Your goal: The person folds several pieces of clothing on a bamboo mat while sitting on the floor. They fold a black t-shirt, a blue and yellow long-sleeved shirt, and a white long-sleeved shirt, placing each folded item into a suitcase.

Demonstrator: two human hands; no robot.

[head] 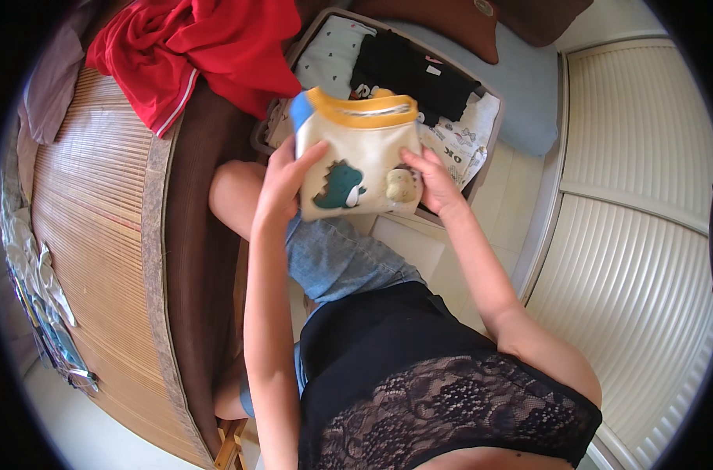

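Between my two hands is a folded cream sweatshirt with a yellow ribbed collar, a bit of blue sleeve and two dinosaur figures on its front. My left hand grips its left side, thumb on the front. On the opposite side my right hand pinches the edge, thumb also on the front. The sweatshirt is held up over the near part of a storage bin and hides some of what lies inside. Folded clothes fill the bin: a pale grey-blue patterned garment, a black garment and a white printed garment.
A bed with a bamboo mat runs along the left, with a red garment across its far corner. Several clothes hangers lie at its left edge. Ribbed sliding doors stand on the right. Beyond the bin are a brown cushion and blue padding.
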